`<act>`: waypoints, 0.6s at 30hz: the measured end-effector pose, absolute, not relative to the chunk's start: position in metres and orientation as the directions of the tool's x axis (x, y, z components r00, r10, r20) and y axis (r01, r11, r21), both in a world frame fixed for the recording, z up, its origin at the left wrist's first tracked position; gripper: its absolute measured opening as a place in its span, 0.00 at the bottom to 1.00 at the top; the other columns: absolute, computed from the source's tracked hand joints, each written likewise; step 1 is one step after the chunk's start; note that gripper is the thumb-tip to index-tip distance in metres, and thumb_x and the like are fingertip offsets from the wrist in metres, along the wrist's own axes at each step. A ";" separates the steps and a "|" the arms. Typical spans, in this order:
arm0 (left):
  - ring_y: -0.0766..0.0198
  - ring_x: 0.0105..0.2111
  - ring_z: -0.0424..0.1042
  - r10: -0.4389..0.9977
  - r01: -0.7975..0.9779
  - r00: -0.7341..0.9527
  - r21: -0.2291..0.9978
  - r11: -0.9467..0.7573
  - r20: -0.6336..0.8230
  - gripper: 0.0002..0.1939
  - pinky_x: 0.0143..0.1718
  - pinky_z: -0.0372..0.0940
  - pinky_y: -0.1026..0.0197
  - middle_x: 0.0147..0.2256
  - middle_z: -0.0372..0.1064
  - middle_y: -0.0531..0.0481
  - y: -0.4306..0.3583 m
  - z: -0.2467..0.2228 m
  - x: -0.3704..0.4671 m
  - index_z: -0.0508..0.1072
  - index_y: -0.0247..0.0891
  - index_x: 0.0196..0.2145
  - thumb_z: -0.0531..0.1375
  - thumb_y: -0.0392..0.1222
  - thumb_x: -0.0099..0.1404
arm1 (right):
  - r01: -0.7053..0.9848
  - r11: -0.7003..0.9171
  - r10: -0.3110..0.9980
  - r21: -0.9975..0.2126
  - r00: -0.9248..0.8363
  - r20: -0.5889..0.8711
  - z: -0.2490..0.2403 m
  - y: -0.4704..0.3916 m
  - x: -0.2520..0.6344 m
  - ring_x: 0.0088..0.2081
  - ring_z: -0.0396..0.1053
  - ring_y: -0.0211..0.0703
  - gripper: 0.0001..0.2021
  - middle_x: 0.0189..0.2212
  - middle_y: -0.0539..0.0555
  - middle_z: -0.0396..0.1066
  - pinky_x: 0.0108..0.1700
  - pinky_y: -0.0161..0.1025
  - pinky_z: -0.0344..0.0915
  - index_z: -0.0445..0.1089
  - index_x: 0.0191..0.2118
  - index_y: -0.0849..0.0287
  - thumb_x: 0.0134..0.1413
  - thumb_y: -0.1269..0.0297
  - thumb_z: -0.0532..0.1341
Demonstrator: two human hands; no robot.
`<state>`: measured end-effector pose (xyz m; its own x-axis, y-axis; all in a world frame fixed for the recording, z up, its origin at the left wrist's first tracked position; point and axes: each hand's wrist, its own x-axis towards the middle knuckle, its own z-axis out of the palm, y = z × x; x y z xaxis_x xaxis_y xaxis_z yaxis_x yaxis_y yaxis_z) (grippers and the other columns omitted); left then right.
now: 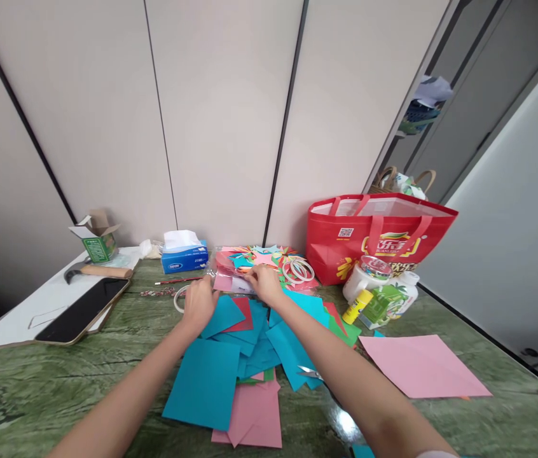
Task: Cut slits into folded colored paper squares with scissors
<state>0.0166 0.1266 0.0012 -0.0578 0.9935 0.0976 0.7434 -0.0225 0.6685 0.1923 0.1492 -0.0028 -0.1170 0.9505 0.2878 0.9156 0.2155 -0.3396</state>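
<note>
A clear plastic bag (224, 262) with pink paper inside lies at the back middle of the table, under a heap of cut paper shapes (264, 259). My left hand (200, 304) is closed at the bag's near left corner, its thumb and fingers pinching the film. Over the bag's front edge, my right hand (265, 284) is also closed, with fingertips on the plastic. Beside my left hand a roll of tape (180, 299) is partly hidden. Blue paper sheets (205, 381) spread below both hands, with pink sheets (262, 413) beneath. Scissors (310, 373) lie half hidden by my right forearm.
At the right stand a red shopping bag (331, 245), white bottles (405, 296) and a yellow glue stick (357, 306), with pink paper (424, 366) in front. Leftward are a tissue box (186, 259), a sickle (102, 271), a phone (85, 312) and a green box (100, 247).
</note>
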 end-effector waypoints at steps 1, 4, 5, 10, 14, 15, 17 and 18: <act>0.51 0.44 0.65 0.995 0.703 -0.075 0.711 0.004 0.069 0.18 0.45 0.55 0.52 0.35 0.70 0.44 0.130 0.000 0.019 0.64 0.37 0.44 0.57 0.38 0.54 | 0.915 0.211 0.949 -0.344 -0.108 0.295 -0.003 0.150 0.193 0.37 0.67 0.42 0.08 0.34 0.55 0.70 0.37 0.36 0.59 0.69 0.33 0.62 0.54 0.64 0.56; 0.59 0.36 0.69 0.989 0.556 -0.111 0.819 0.143 -0.097 0.21 0.37 0.62 0.55 0.36 0.69 0.47 0.143 -0.004 0.027 0.60 0.36 0.49 0.56 0.42 0.57 | 0.913 0.204 0.947 -0.353 -0.093 0.309 -0.003 0.152 0.193 0.37 0.67 0.42 0.08 0.34 0.56 0.71 0.36 0.34 0.57 0.70 0.32 0.60 0.53 0.64 0.56; 0.60 0.36 0.69 0.981 0.504 -0.109 0.842 0.194 -0.161 0.20 0.36 0.64 0.55 0.38 0.68 0.46 0.147 -0.005 0.030 0.61 0.35 0.48 0.55 0.43 0.59 | 0.913 0.202 0.946 -0.354 -0.088 0.312 -0.004 0.152 0.193 0.37 0.67 0.42 0.08 0.34 0.56 0.71 0.36 0.34 0.57 0.70 0.32 0.60 0.53 0.63 0.56; 0.60 0.40 0.66 0.934 0.275 -0.062 0.893 0.355 -0.353 0.17 0.39 0.64 0.52 0.45 0.63 0.44 0.157 -0.007 0.036 0.63 0.35 0.47 0.54 0.43 0.61 | 0.919 0.183 0.945 -0.349 -0.065 0.322 -0.004 0.152 0.192 0.36 0.67 0.41 0.08 0.34 0.56 0.71 0.36 0.33 0.56 0.69 0.32 0.60 0.53 0.63 0.56; 0.60 0.41 0.66 0.905 0.166 -0.073 0.890 0.425 -0.418 0.17 0.39 0.64 0.51 0.45 0.63 0.44 0.161 -0.012 0.035 0.63 0.35 0.47 0.54 0.43 0.61 | 0.927 0.157 0.941 -0.342 -0.035 0.337 -0.001 0.152 0.192 0.38 0.66 0.43 0.09 0.35 0.57 0.70 0.37 0.35 0.56 0.68 0.34 0.62 0.54 0.64 0.54; 0.59 0.41 0.66 0.898 0.151 -0.086 0.885 0.441 -0.433 0.17 0.39 0.64 0.51 0.45 0.63 0.44 0.162 -0.014 0.035 0.63 0.35 0.47 0.54 0.43 0.61 | 0.929 0.147 0.939 -0.341 -0.023 0.343 0.001 0.152 0.192 0.38 0.66 0.43 0.09 0.36 0.58 0.69 0.38 0.35 0.56 0.68 0.35 0.62 0.55 0.65 0.53; 0.59 0.41 0.66 0.885 0.128 -0.112 0.876 0.465 -0.453 0.17 0.39 0.64 0.51 0.46 0.63 0.44 0.165 -0.019 0.036 0.63 0.35 0.47 0.54 0.43 0.61 | 0.932 0.127 0.936 -0.340 0.000 0.352 0.003 0.152 0.193 0.39 0.65 0.44 0.09 0.37 0.59 0.68 0.39 0.36 0.57 0.67 0.36 0.62 0.56 0.66 0.51; 0.60 0.41 0.66 0.882 0.120 -0.125 0.876 0.468 -0.454 0.17 0.39 0.64 0.51 0.46 0.63 0.44 0.167 -0.021 0.037 0.63 0.35 0.47 0.54 0.43 0.61 | 0.933 0.119 0.935 -0.340 0.010 0.354 0.004 0.153 0.194 0.40 0.65 0.44 0.10 0.37 0.58 0.68 0.39 0.37 0.57 0.66 0.36 0.62 0.56 0.66 0.50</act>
<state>0.0367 0.1669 -0.0214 -0.1252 0.8822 -0.4539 0.1198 0.4676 0.8758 0.1937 0.1527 0.0039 0.0098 0.9351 0.3543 0.9329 0.1190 -0.3398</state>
